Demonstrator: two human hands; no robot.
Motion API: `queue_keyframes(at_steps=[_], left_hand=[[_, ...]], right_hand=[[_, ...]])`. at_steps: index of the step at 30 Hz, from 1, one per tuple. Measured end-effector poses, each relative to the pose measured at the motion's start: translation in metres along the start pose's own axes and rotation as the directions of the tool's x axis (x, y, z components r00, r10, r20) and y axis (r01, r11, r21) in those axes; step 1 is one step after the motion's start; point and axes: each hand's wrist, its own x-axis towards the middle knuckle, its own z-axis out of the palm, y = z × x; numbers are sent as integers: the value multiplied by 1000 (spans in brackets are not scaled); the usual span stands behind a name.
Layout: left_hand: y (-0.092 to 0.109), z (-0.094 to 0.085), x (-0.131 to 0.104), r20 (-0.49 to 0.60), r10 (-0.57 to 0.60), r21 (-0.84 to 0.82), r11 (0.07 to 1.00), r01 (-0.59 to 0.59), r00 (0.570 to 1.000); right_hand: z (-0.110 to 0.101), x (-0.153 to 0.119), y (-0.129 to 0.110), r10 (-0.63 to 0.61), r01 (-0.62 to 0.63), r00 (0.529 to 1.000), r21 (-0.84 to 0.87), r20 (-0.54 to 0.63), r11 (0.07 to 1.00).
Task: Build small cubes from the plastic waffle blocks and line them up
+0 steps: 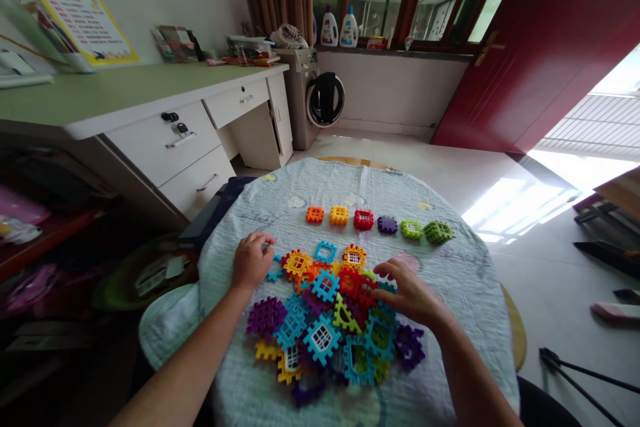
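A pile of colourful plastic interlocking pieces lies on the cloth-covered round table (465, 293), with a blue lattice square (323, 338) near its middle. My left hand (253, 260) is at the pile's left edge, fingers curled beside a blue piece (275, 268); what it holds, if anything, is hidden. On the right, my right hand (407, 288) reaches over the pile with thumb and fingers apart, close to red pieces (367, 290). Behind the pile runs a row: orange (315, 215), yellow (339, 215), red (363, 219), purple (387, 224), light green (412, 229) and dark green (439, 232).
A green-topped desk (145, 90) with white drawers stands at the left. Beyond the table are a washing machine (300, 97) and two detergent bottles (349, 28) on the sill. A red door (530, 47) is at the right, and black stand legs (590, 373) are at the lower right.
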Motion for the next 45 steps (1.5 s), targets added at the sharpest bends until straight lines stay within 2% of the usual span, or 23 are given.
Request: queue_keyframes(at_steps=[5, 10, 15, 19, 24, 28, 31, 34, 37, 41, 43, 45], left_hand=[[1, 0, -1, 0, 4, 14, 1000, -4, 1000], [0, 0, -1, -1, 14, 21, 1000, -14, 1000], [1, 0, 0, -9, 19, 17, 1000, -19, 1000], [2, 0, -1, -16, 20, 11, 1000, -19, 1000], [1, 0, -1, -16, 9, 4, 1000, -9, 1000], [1, 0, -1, -9, 11, 6, 1000, -11, 1000], [2, 0, -1, -10, 17, 11, 1000, -17, 1000], [2, 0, -1, -10, 15, 14, 1000, -15, 1000], [2, 0, -1, -6, 18, 16, 1000, -18, 1000], [2, -1, 0, -9, 15, 16, 1000, -15, 1000], [2, -1, -1, -11, 13, 16, 1000, -13, 1000], [2, 0, -1, -11, 16, 19, 1000, -16, 1000]], right_hand=[[16, 3, -17, -70, 67, 997, -86, -31, 994], [33, 7, -28, -75, 61, 993, -155, -86, 986], [37, 11, -31, -104, 86, 986, -141, -128, 986], [21, 11, -14, -102, 88, 962, -66, -252, 994], [-5, 2, 22, -4, -30, 917, -79, -400, 996], [-8, -1, 43, 25, -89, 895, -124, -444, 988], [-1, 1, 47, 18, -66, 910, -101, -415, 993], [3, 3, 40, -15, -4, 933, -51, -359, 999], [5, 3, 22, -43, 32, 950, -41, -310, 999], [11, 0, -14, -91, 68, 986, -160, -142, 985], [17, 1, -28, -62, 44, 995, -234, -73, 971], [22, 1, -37, -28, 13, 998, -273, -51, 962]])
